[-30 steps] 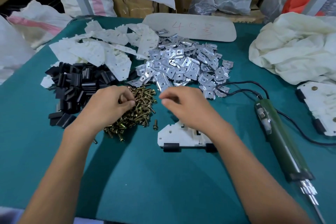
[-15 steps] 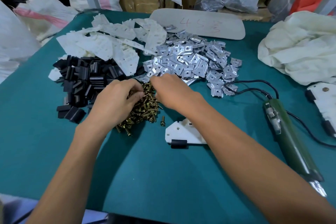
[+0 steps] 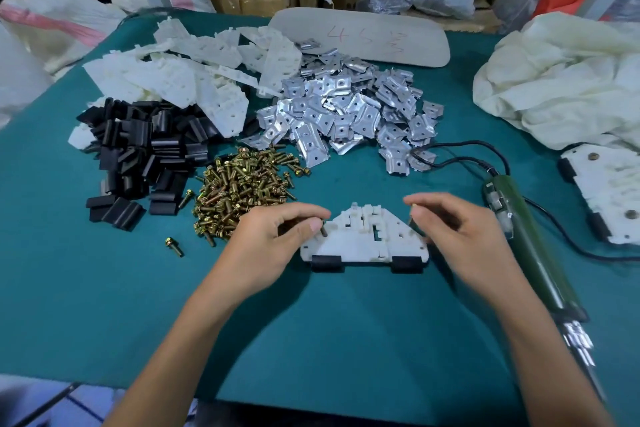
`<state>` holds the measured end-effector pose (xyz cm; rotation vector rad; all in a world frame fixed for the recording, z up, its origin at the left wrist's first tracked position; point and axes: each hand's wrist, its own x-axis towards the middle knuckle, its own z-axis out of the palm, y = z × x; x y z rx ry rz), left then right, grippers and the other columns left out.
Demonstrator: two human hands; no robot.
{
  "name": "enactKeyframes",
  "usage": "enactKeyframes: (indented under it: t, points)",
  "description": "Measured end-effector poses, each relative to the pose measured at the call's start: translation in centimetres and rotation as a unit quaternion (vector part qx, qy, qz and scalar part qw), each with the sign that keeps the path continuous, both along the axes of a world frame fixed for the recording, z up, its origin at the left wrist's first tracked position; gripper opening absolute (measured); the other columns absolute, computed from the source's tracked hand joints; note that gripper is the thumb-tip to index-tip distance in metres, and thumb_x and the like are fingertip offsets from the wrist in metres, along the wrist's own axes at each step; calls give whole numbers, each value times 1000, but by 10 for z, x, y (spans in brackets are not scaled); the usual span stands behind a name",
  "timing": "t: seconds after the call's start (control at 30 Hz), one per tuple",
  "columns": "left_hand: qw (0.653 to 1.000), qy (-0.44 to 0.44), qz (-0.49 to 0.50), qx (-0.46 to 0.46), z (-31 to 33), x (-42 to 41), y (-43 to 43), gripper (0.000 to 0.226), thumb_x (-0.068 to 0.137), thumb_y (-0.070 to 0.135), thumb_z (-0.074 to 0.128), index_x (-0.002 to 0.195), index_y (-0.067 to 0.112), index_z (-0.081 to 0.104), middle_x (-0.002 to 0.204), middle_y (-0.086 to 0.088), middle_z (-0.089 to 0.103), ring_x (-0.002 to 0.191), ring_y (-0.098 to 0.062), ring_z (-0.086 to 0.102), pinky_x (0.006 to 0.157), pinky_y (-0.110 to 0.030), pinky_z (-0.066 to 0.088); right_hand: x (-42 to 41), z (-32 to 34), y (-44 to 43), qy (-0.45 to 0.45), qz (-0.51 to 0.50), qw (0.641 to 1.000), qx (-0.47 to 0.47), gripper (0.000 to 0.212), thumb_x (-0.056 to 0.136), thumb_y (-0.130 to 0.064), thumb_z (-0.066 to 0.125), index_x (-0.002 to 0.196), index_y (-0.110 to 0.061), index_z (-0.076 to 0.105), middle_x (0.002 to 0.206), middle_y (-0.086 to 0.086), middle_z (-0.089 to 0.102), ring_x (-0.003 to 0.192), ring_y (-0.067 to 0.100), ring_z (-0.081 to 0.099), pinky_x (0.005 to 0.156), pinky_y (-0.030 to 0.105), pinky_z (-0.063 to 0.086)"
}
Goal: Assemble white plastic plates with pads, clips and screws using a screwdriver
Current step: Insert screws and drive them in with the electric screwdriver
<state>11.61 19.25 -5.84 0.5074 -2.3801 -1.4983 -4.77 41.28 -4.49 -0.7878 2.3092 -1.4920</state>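
While the white plate (image 3: 363,241) lies flat on the green table (image 3: 311,340) right before you, two black pads (image 3: 325,263) already sit on its near edge. Your left hand (image 3: 273,246) pinches a screw (image 3: 323,230) upright at the plate's left corner. Your right hand (image 3: 457,236) pinches what looks like another at the right corner. Hands are apart, one each side. Driving looks not yet done: the screwdriver (image 3: 530,246) lies untouched just right. Screw pile (image 3: 242,187), clip pile (image 3: 346,111), pad pile (image 3: 145,149) and bare plates (image 3: 194,80) behind suggest many units left.
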Motion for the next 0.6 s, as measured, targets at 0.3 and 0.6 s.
enactKeyframes:
  t: [0.3,0.6]
  points:
    - [986,-22,-20,-162,-2,2,12,21,99,28,61,115,31,74,96,19,60,95,-5,57,79,-14,39,12,-10,16,57,5,998,28,17,94,-16,74,105,-28,79,94,-18,75,81,6,66,75,16,50]
    - [973,26,38,-228,-6,-1,25,18,92,27,71,109,22,77,95,13,67,93,-8,58,84,-20,45,11,2,8,185,80,966,164,21,97,-21,71,117,-22,78,101,-7,68,97,12,60,89,27,44]
